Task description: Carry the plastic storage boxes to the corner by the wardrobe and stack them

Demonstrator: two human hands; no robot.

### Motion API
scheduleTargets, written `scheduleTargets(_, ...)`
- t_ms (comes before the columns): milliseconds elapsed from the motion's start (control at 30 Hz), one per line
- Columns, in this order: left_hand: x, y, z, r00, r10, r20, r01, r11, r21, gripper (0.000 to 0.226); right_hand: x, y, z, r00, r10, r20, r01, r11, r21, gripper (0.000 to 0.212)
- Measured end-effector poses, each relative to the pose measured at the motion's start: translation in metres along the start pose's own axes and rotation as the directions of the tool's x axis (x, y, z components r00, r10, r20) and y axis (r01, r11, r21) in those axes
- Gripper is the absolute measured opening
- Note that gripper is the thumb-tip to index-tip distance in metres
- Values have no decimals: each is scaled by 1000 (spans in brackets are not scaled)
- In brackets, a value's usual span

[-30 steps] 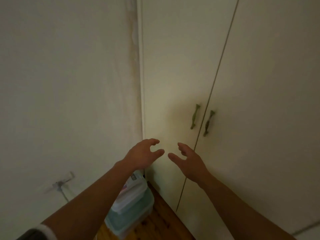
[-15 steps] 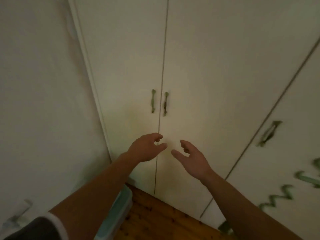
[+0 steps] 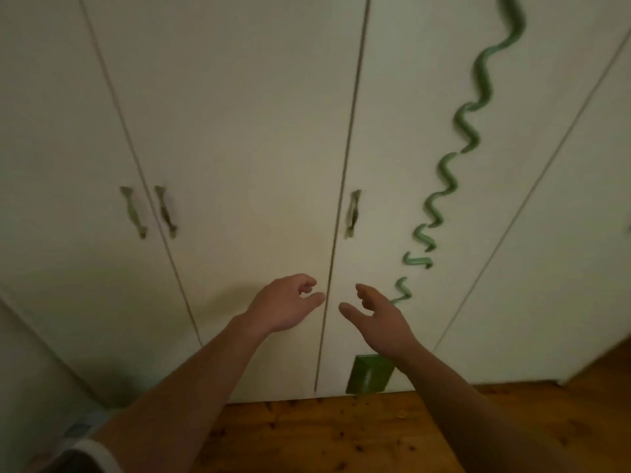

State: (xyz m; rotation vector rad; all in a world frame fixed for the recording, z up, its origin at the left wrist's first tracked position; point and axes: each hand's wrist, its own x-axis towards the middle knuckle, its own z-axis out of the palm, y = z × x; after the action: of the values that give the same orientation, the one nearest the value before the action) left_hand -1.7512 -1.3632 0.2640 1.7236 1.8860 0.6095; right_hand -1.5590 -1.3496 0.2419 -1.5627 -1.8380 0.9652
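We see both hands up in front of the wardrobe (image 3: 239,131), empty. Left hand (image 3: 283,305): back toward us, fingers loosely curled, thumb pointing at the right hand, grasping nothing. Right hand (image 3: 379,322): fingers relaxed and half spread, thumb out toward the left hand, also grasping nothing. The 2 hands sit near each other, not touching; a seam (image 3: 341,186) runs down through the gap between them. We cannot tell if either hand touches the wardrobe. Above and left of the left hand are 2 handles (image 3: 133,213), 1 each side of another seam; above the gap, just right of the seam, is 1 more handle (image 3: 353,213). A green wavy line (image 3: 467,128) climbs the wardrobe front from just beside the right hand's fingers to the top edge, blurred. Below the right wrist a green block (image 3: 370,374) sits at the foot of the wardrobe, partly hidden by the forearm. Wood floor (image 3: 341,435) lies under both forearms. The box (image 3: 79,430) is well away from the hands: a pale bluish blur low on the left, beside the left elbow, just above the dark sleeve (image 3: 68,464) with white cuff; too blurred to tell more.
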Motion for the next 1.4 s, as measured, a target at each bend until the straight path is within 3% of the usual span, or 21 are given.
scheduleTargets(433, 59, 176, 141, 939, 245, 241, -253, 967, 1, 50, -31, 132, -160, 947, 210, -245, -204, 978, 51, 68)
scheduleTargets(867, 92, 348, 297, 842, 371, 391, -403, 915, -1, 51, -59, 268, -320, 862, 327, -388, -309, 945, 109, 68)
scheduleTargets(1400, 122, 500, 432, 633, 526, 568, -608, 792, -56, 52, -92, 376, -442, 665, 514, -541, -420, 857, 297, 66)
